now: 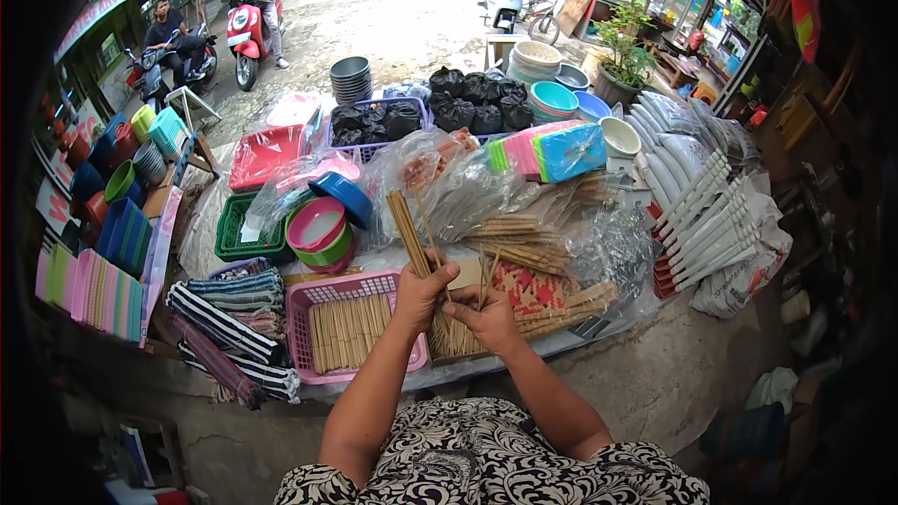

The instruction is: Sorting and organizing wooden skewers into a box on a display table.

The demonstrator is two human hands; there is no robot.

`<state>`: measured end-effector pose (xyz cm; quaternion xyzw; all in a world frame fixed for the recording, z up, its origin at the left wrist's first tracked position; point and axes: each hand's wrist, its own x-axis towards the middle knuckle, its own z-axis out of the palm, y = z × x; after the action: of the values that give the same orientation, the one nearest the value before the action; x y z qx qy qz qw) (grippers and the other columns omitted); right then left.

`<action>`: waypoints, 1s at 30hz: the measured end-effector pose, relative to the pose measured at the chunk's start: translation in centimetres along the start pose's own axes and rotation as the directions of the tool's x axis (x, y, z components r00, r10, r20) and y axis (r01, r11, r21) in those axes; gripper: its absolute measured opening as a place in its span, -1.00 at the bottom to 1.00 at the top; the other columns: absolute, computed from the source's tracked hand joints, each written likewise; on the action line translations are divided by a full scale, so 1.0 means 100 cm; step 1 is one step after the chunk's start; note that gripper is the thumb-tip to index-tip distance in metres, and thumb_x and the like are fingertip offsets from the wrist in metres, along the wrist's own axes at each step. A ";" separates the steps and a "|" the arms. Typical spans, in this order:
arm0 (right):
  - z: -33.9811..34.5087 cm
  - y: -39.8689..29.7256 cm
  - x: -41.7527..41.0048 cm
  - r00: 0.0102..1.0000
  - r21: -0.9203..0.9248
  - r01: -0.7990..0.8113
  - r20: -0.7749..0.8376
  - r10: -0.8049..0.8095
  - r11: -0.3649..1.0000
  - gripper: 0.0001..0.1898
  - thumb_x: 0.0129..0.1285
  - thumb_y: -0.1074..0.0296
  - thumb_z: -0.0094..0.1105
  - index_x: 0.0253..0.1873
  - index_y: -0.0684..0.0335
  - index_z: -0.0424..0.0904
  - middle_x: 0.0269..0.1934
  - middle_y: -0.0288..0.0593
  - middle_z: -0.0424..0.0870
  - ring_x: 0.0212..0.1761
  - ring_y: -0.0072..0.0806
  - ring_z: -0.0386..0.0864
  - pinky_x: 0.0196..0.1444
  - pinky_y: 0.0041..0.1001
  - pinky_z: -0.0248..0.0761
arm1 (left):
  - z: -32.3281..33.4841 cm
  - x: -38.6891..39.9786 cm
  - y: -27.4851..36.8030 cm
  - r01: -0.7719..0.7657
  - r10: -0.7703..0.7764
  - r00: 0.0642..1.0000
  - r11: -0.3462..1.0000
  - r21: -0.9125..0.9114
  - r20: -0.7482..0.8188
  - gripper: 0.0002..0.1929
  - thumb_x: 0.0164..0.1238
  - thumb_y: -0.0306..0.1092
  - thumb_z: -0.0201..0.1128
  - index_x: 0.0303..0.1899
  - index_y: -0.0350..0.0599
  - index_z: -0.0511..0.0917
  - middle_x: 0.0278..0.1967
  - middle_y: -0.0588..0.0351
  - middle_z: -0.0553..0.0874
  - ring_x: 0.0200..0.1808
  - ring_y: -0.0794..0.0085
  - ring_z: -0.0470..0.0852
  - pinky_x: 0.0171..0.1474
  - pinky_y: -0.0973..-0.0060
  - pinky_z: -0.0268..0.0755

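Note:
A bundle of thin bamboo sticks (408, 230) stands upright in my left hand (422, 293), with one stick leaning apart from it. My right hand (485, 315) pinches a few loose sticks (489, 279) close beside the left thumb. Below and to the left, a pink plastic basket (298, 305) holds a row of similar sticks (351, 332). Under my hands is a shallow cardboard box (459, 359) with more loose sticks (449, 337). Farther back on the right lie several stick bundles (519, 242), partly in clear plastic.
Folded striped cloth mats (228, 326) lie left of the basket. Behind are a green crate (242, 228), stacked round basins (319, 231) and black plastic bags (477, 98). White-handled items (708, 224) lean at right. Two people (259, 0) are with motorbikes beyond the stall.

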<state>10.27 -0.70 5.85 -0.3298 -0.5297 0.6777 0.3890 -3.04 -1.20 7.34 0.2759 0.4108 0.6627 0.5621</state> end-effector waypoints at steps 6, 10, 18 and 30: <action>0.004 0.002 0.003 1.000 -0.124 -0.012 -0.011 0.010 0.992 -0.81 0.03 0.48 0.30 -0.24 0.40 0.56 -0.36 -0.23 0.61 -0.36 -0.68 0.49 -0.27 -0.67 0.35 | -0.007 0.009 -0.011 -0.051 0.059 0.994 0.994 0.098 -0.087 -0.72 0.14 -0.09 0.24 -0.46 -0.04 0.38 -0.62 0.29 0.41 -0.65 0.66 0.34 -0.63 0.69 0.12; 0.000 0.000 0.005 0.996 -0.029 -0.082 -0.042 0.081 0.996 -0.75 0.11 0.46 0.21 -0.10 0.37 0.49 -0.40 -0.32 0.55 -0.44 -0.69 0.44 -0.37 -0.65 0.32 | -0.016 0.012 -0.011 0.067 -0.061 0.994 0.995 0.070 -0.086 -0.68 0.23 -0.01 0.12 -0.49 -0.04 0.36 -0.66 0.29 0.37 -0.65 0.62 0.35 -0.62 0.67 0.15; -0.014 -0.020 0.005 0.964 0.555 -0.263 0.121 0.236 0.789 -0.75 0.23 0.49 -0.03 0.01 0.37 0.41 -0.37 -0.27 0.45 -0.42 -0.64 0.38 -0.49 -0.60 0.26 | -0.027 0.008 -0.023 0.087 -0.092 0.995 0.991 -0.102 -0.039 -0.67 0.28 0.04 0.02 -0.39 -0.02 0.32 -0.70 0.32 0.26 -0.72 0.61 0.27 -0.66 0.66 0.15; -0.017 -0.007 0.003 0.994 0.556 -0.099 0.013 0.110 0.825 -0.82 0.19 0.46 0.08 -0.09 0.22 0.49 -0.33 -0.12 0.62 -0.44 -0.53 0.51 -0.54 -0.57 0.35 | -0.021 -0.004 -0.012 0.176 -0.176 0.984 0.969 -0.170 0.020 -0.78 0.27 -0.17 0.12 -0.20 -0.06 0.37 -0.62 0.29 0.33 -0.71 0.63 0.28 -0.66 0.68 0.15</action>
<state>11.75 0.43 6.17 -0.2375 -0.2872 0.8195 0.4355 -4.06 -2.00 5.25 0.1907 0.3737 0.6424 0.6413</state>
